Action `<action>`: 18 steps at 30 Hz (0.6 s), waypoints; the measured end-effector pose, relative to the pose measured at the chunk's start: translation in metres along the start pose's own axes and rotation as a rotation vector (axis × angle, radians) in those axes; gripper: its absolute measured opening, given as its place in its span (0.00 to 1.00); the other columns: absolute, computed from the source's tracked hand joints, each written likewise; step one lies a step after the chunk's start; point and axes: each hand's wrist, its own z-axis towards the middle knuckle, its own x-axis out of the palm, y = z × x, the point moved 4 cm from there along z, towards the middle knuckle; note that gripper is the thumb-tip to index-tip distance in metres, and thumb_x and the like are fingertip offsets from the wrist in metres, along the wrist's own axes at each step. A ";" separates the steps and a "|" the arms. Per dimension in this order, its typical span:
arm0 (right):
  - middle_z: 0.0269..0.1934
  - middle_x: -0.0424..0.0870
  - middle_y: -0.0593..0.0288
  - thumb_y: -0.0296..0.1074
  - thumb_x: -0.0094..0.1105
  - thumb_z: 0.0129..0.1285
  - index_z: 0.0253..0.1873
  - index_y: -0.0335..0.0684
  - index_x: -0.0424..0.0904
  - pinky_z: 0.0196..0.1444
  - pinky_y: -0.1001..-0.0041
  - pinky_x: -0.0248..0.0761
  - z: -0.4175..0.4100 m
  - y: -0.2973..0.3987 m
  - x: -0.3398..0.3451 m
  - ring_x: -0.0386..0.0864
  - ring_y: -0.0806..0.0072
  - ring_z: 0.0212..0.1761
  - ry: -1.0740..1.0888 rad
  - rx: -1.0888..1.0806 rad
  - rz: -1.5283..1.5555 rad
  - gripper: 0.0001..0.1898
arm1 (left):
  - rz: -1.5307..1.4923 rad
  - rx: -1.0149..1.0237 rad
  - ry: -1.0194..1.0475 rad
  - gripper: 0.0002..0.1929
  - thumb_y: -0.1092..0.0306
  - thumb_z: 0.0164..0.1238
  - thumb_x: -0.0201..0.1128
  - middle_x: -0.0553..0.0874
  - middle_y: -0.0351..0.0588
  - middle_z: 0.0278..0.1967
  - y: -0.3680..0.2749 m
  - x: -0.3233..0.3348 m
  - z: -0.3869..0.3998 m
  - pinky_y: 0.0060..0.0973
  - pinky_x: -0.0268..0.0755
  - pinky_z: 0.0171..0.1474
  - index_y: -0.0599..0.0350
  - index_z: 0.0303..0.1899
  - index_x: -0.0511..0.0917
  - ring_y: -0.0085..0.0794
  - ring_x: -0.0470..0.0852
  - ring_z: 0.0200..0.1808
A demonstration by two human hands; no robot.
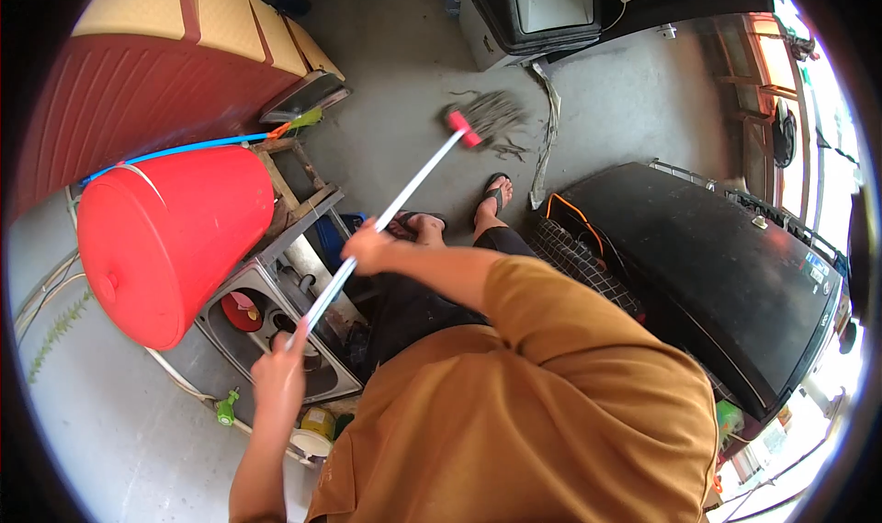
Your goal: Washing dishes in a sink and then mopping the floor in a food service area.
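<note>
A string mop with a white pole (420, 177) runs slantwise from my hands out to the floor. My left hand (281, 368) is closed around the upper end of the pole, near the gas stove. Farther down the pole, my right hand (370, 248) grips it above my feet. A red clamp (464, 129) joins the pole to the grey mop strings (497, 115), which lie spread and slightly blurred on the concrete floor (400, 75), in front of my sandalled feet.
On the left are a red lidded barrel (200, 213), a wooden stool (303, 171) and a gas stove (227, 344). A black refrigerator (696, 261) is at the right. Ahead, a lidded bin (482, 33) stands near a cloth strip (549, 130) on the floor. A green tap (226, 409) is at lower left.
</note>
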 end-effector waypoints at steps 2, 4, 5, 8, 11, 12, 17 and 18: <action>0.26 0.83 0.59 0.37 0.63 0.42 0.27 0.50 0.83 0.49 0.52 0.66 0.020 0.079 0.004 0.83 0.58 0.34 0.064 -0.163 0.117 0.05 | 0.022 -0.077 0.027 0.32 0.79 0.59 0.54 0.81 0.57 0.38 0.015 -0.022 -0.059 0.43 0.78 0.28 0.50 0.69 0.68 0.47 0.86 0.25; 0.26 0.83 0.59 0.37 0.64 0.43 0.28 0.49 0.84 0.44 0.51 0.68 0.027 0.125 0.021 0.83 0.58 0.35 0.272 -0.227 0.100 0.05 | -0.120 -0.104 0.048 0.35 0.82 0.51 0.57 0.83 0.60 0.38 0.018 -0.013 -0.102 0.44 0.78 0.30 0.54 0.67 0.70 0.51 0.85 0.27; 0.26 0.83 0.59 0.37 0.64 0.43 0.29 0.48 0.84 0.43 0.51 0.68 0.021 0.127 0.032 0.83 0.58 0.37 0.286 -0.285 0.076 0.05 | -0.109 -0.106 0.039 0.35 0.82 0.51 0.57 0.83 0.60 0.38 0.011 -0.004 -0.110 0.44 0.78 0.30 0.54 0.67 0.70 0.51 0.85 0.27; 0.31 0.85 0.54 0.32 0.63 0.44 0.30 0.44 0.85 0.42 0.52 0.70 0.004 0.129 0.020 0.83 0.55 0.42 0.357 -0.352 0.061 0.06 | -0.322 -0.155 0.017 0.39 0.83 0.41 0.59 0.84 0.65 0.41 -0.014 0.005 -0.113 0.46 0.78 0.34 0.57 0.65 0.71 0.57 0.84 0.29; 0.32 0.84 0.52 0.31 0.62 0.44 0.30 0.45 0.85 0.44 0.49 0.70 0.002 0.118 0.016 0.83 0.52 0.43 0.410 -0.372 0.123 0.06 | -0.345 -0.123 -0.116 0.37 0.83 0.43 0.59 0.84 0.65 0.44 -0.029 -0.012 -0.108 0.46 0.78 0.35 0.59 0.64 0.72 0.56 0.85 0.30; 0.29 0.83 0.53 0.32 0.63 0.42 0.28 0.46 0.84 0.41 0.51 0.68 0.003 0.115 0.014 0.82 0.53 0.40 0.393 -0.370 0.131 0.05 | -0.353 -0.169 -0.104 0.38 0.84 0.42 0.59 0.84 0.64 0.44 -0.031 -0.017 -0.105 0.45 0.79 0.37 0.56 0.65 0.72 0.57 0.85 0.33; 0.27 0.82 0.54 0.34 0.64 0.42 0.28 0.46 0.84 0.39 0.53 0.66 -0.017 0.113 0.023 0.83 0.54 0.37 0.405 -0.339 0.075 0.05 | -0.408 -0.237 -0.043 0.36 0.81 0.44 0.58 0.83 0.65 0.47 -0.034 0.021 -0.117 0.45 0.80 0.37 0.58 0.64 0.72 0.55 0.86 0.34; 0.27 0.82 0.54 0.34 0.64 0.42 0.28 0.46 0.84 0.39 0.53 0.66 -0.025 0.111 0.023 0.83 0.54 0.37 0.412 -0.346 0.074 0.05 | -0.474 -0.201 -0.098 0.35 0.80 0.45 0.59 0.83 0.65 0.47 -0.040 0.045 -0.127 0.45 0.80 0.37 0.59 0.64 0.72 0.56 0.85 0.34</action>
